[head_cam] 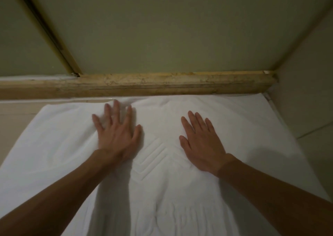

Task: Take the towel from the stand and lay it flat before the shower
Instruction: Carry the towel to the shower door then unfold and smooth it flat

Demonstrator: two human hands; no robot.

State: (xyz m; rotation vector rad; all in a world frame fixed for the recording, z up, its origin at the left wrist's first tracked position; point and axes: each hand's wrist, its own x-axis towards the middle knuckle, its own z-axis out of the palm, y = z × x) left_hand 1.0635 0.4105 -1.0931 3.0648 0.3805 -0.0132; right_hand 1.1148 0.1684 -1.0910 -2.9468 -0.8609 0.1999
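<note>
Far left: pale beige floor tile (14, 114), showing beside the left edge of the cloth. Above it, slanting up and away, a brass-coloured metal strip (48, 31) with a dark seam, set between two greenish panels.

Spread over the floor across nearly the whole width of the view: a white terry towel (54, 145), opened out and lying flat. Far edge against a long beige marble shower threshold (162, 84), touching it from the middle to the right, left corner a little short of it. A few soft folds near that far edge, just beyond the left hand.

Left of centre: left hand (117, 134), palm down on the towel, fingers (116, 109) straight and fanned apart, thumb out to the right, gripping nothing; outline slightly blurred.

Between the two hands: an embossed chevron pattern (153, 156) of parallel ridges woven into the towel, with more raised lines nearer the bottom of the view.

Right of centre: right hand (201, 143), also palm down and resting flat on the towel, fingers (194, 122) straight and slightly parted, thumb out to the left, holding nothing. Bare forearms reaching in from both lower corners.

Far right: a pale tiled wall (306, 100), meeting the threshold at the corner, right edge of the towel running along its foot.
</note>
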